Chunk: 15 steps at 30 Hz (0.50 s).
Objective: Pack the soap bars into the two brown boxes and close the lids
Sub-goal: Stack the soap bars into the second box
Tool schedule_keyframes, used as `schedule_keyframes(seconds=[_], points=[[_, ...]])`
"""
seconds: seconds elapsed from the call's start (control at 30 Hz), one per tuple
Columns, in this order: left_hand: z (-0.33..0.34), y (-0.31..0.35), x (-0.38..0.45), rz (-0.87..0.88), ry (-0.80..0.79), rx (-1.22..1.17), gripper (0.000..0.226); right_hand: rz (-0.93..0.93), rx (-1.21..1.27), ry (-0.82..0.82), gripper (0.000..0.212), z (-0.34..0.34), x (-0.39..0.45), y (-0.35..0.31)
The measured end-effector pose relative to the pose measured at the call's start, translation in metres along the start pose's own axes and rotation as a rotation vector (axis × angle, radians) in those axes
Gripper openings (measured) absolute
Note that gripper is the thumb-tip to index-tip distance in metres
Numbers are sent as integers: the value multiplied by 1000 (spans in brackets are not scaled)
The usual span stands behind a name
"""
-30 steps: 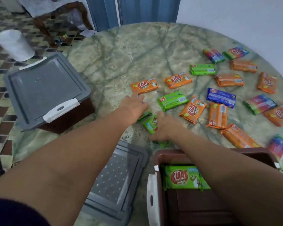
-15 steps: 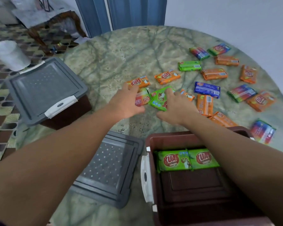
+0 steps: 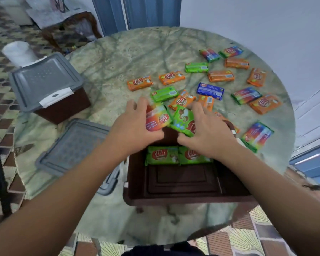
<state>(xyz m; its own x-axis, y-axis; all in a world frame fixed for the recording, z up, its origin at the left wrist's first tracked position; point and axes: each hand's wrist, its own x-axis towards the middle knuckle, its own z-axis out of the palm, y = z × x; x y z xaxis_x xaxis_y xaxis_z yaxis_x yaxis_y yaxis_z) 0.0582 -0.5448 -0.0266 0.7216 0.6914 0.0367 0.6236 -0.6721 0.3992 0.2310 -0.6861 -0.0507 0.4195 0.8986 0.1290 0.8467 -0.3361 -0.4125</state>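
Observation:
An open brown box (image 3: 183, 197) stands at the near table edge with two green soap bars (image 3: 163, 155) lying along its far wall. Above that far rim, my left hand (image 3: 135, 124) grips a red-and-green soap bar (image 3: 157, 120). Beside it my right hand (image 3: 207, 132) grips a green soap bar (image 3: 183, 119). Several orange, green, blue and rainbow soap bars (image 3: 210, 90) lie scattered beyond on the table. A second brown box (image 3: 63, 108) with its grey lid (image 3: 42, 80) on sits at the left.
A loose grey lid (image 3: 72, 146) lies flat left of the open box. The round marble table (image 3: 118, 58) ends close to a white wall on the right. A white bucket (image 3: 18, 52) and a chair stand on the tiled floor at left.
Both hands have lifted one soap bar each off the table and drawn back toward me, now over the open box's far rim. The camera view tilted down.

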Motion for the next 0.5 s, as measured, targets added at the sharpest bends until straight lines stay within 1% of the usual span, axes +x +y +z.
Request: schedule_keyframes(seconds=[0.1, 0.17, 0.27, 0.4, 0.5], points=[[20, 14, -28, 43, -92, 102, 75, -30, -2, -150, 71, 6, -29, 18], [36, 20, -40, 59, -163, 182, 78, -35, -86, -283, 72, 16, -39, 28], [55, 22, -52, 88, -269, 283, 64, -65, -211, -419, 75, 32, -46, 35], [65, 17, -57, 220, -393, 467, 54, -74, -305, -515, 84, 46, -48, 40], [65, 17, -54, 232, -425, 418, 32, -66, -327, -530, 86, 47, -46, 42]])
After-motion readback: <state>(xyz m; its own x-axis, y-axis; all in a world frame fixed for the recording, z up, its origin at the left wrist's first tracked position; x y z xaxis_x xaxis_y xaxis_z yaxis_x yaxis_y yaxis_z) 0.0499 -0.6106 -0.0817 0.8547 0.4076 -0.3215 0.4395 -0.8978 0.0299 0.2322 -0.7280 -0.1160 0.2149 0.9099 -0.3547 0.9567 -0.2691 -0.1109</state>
